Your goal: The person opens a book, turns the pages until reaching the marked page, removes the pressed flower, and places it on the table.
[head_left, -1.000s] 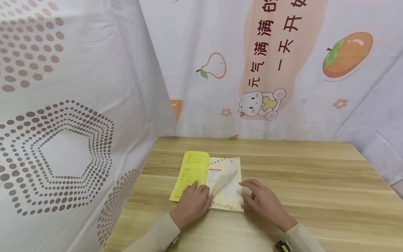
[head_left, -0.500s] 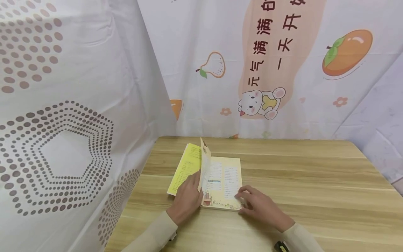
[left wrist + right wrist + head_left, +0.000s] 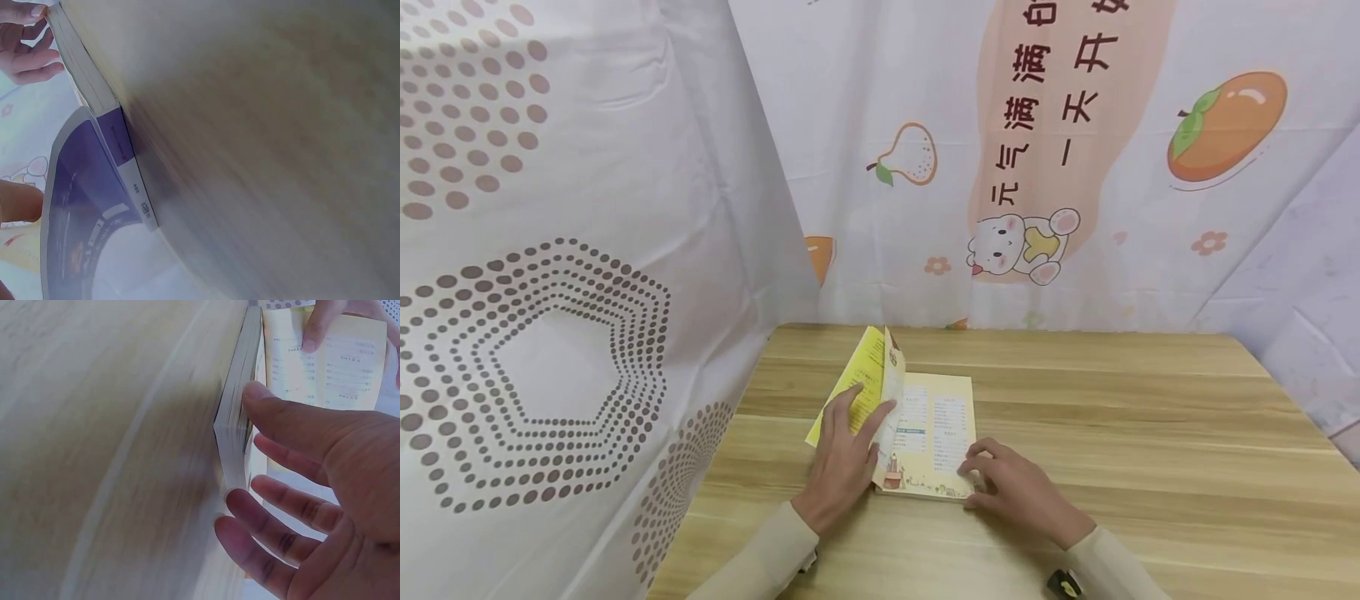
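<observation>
A thick paperback book (image 3: 955,425) lies open on the table, showing a cream page with printed columns and small drawings. Its cover, yellow inside (image 3: 855,392) and purple outside (image 3: 81,200), tilts up on the left. One printed page (image 3: 891,400) stands raised beside the cover. My left hand (image 3: 838,458) holds this page, thumb on its face and fingers behind it, in front of the yellow side. My right hand (image 3: 1018,487) lightly holds the lower right corner of the book, thumb at the page edges (image 3: 234,412) and fingers curled by the corner.
The wood-grain table (image 3: 1150,433) extends right of the book. A white curtain with fruit prints (image 3: 865,233) hangs behind the table, and a dotted white curtain (image 3: 700,250) hangs along its left side.
A page has swung from over the right side to upright on the left. My left hand has shifted its fingers onto that page, and the cover has tilted up more. The right hand has barely moved.
</observation>
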Action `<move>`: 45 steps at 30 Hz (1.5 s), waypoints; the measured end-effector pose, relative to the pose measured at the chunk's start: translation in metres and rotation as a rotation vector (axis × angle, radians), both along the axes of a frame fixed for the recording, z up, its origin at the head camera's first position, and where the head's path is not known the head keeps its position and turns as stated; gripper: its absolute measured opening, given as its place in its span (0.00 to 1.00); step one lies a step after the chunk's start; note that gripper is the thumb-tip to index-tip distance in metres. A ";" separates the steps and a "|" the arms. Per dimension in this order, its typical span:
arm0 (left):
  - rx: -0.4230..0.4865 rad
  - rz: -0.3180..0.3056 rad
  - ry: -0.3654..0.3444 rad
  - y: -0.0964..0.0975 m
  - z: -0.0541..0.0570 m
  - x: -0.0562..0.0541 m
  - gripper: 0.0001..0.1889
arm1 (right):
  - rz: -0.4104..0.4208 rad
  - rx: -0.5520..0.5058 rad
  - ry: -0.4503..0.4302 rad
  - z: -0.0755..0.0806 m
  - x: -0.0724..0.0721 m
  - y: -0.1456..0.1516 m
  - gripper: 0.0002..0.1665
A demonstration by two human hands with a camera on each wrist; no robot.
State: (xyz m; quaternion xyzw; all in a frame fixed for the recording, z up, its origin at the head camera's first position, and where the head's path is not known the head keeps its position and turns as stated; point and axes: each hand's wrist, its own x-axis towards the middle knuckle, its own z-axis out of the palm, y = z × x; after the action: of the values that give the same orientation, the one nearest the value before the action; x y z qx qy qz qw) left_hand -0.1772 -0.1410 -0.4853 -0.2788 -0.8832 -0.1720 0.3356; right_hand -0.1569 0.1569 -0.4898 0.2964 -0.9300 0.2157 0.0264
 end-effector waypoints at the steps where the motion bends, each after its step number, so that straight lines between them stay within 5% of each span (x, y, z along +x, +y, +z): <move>1: -0.016 0.006 0.018 -0.001 0.001 0.000 0.40 | 0.006 -0.004 0.001 0.000 -0.001 0.000 0.19; 7: -0.119 0.037 0.096 -0.005 0.001 -0.003 0.20 | 0.053 -0.021 0.025 0.002 -0.005 0.001 0.11; 11: -0.175 0.000 -0.004 -0.009 0.001 0.000 0.19 | 0.067 -0.012 0.085 0.002 -0.007 0.001 0.02; 17: -0.333 -0.058 -0.221 -0.010 -0.002 0.005 0.18 | 0.076 -0.018 0.160 0.003 -0.009 0.000 0.02; 24: -0.375 -0.071 -0.200 -0.003 -0.004 0.008 0.07 | 0.046 -0.044 0.213 0.006 -0.007 -0.001 0.05; 33: -0.455 -0.045 -0.243 0.003 -0.004 0.010 0.24 | -0.070 -0.053 0.153 0.006 -0.005 -0.002 0.06; 45: -0.518 0.026 -0.219 0.016 0.000 0.012 0.31 | -0.098 -0.134 0.146 0.013 0.000 -0.003 0.06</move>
State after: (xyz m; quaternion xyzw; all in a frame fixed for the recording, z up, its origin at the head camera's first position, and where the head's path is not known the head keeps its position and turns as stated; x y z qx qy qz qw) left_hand -0.1653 -0.1255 -0.4857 -0.3237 -0.9322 0.0347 0.1581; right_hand -0.1568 0.1537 -0.4770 0.2629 -0.9225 0.2537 0.1244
